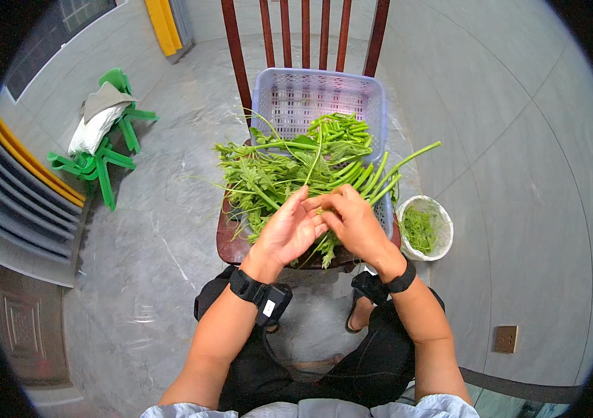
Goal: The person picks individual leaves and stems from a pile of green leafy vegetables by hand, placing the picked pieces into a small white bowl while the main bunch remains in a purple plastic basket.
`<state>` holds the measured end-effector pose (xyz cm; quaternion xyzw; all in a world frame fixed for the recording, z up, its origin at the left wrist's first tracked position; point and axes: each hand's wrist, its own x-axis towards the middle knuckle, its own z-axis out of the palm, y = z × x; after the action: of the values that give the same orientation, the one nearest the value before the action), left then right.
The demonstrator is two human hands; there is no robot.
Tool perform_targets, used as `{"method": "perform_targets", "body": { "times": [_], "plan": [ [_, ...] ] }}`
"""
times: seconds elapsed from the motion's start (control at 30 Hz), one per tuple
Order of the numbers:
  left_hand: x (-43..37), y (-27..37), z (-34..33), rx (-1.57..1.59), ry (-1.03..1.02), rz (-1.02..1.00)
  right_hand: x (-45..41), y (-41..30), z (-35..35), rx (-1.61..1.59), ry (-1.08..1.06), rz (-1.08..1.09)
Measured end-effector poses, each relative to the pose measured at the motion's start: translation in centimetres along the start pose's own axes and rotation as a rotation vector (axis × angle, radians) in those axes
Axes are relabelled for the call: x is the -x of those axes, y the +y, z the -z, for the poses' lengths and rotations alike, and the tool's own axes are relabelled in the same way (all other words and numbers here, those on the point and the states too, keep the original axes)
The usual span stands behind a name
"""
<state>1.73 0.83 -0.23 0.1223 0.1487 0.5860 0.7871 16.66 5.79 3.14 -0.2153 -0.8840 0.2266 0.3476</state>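
My left hand (290, 227) is turned palm up over a heap of leafy vine shoots (254, 177), which look like squash greens with tendrils. A thin green stem (315, 164) rises from beside its thumb. Against the left fingers, my right hand (351, 224) pinches a small green bit, mostly hidden by the fingers. Beneath the heap, part of a lavender plastic basket (384, 214) shows at the right. Behind it stands a second lavender basket (319, 76), with short cut green stems (343, 128) piled at its near side. Thicker stalks (411, 155) stick out to the right.
Both baskets rest on a dark red wooden chair (228, 251) with a slatted back. A lined white bin (445, 230) holding green trimmings (419, 230) stands on the floor to the right, near the grey wall. Green plastic stools (103, 162) bearing cloths (95, 130) are at the left.
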Motion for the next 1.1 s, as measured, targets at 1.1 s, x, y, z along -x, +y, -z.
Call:
{"method": "perform_targets", "body": {
  "times": [1.1],
  "plan": [
    [4.3,4.1,-0.5,-1.795,0.75,-0.113,9.3,26.2,9.9,0.576,0.249,-0.7]
  ]
}}
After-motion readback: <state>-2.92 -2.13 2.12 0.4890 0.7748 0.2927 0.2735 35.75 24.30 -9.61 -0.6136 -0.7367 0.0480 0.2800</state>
